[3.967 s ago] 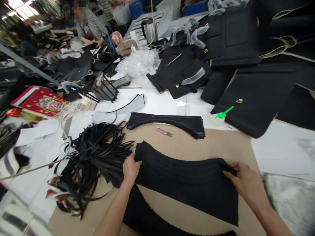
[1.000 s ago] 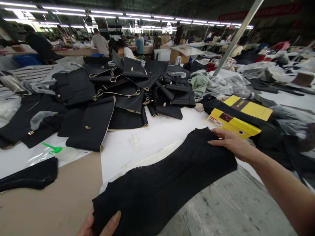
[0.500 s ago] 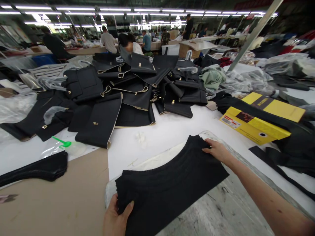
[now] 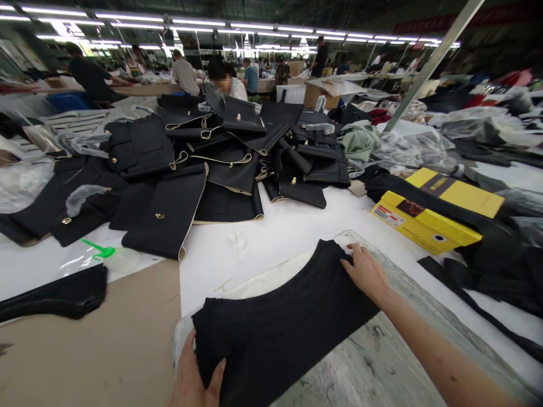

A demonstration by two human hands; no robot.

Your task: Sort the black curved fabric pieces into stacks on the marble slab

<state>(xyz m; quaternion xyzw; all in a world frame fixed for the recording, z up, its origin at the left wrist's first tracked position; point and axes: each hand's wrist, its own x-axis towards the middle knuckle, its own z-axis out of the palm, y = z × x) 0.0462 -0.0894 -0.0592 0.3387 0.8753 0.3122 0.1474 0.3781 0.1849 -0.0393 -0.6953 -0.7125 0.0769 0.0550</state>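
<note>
A fanned stack of curved black fabric pieces (image 4: 284, 322) lies on a grey stone slab (image 4: 373, 367) in front of me. My left hand (image 4: 195, 379) grips the stack's near left end, thumb on top. My right hand (image 4: 367, 274) lies on the far right end, fingers flat on the fabric.
A heap of black bag panels with gold clasps (image 4: 190, 164) fills the back of the white table (image 4: 288, 226). Yellow boxes (image 4: 428, 217) sit at the right, a brown board (image 4: 97, 345) and another black stack (image 4: 55, 294) at the left. A green-capped bottle (image 4: 106, 254) lies nearby. People work at far tables.
Since four seconds ago the stack has been carried from the brown board onto the stone slab. In the last second it settled flat, and both hands shifted slightly on its ends.
</note>
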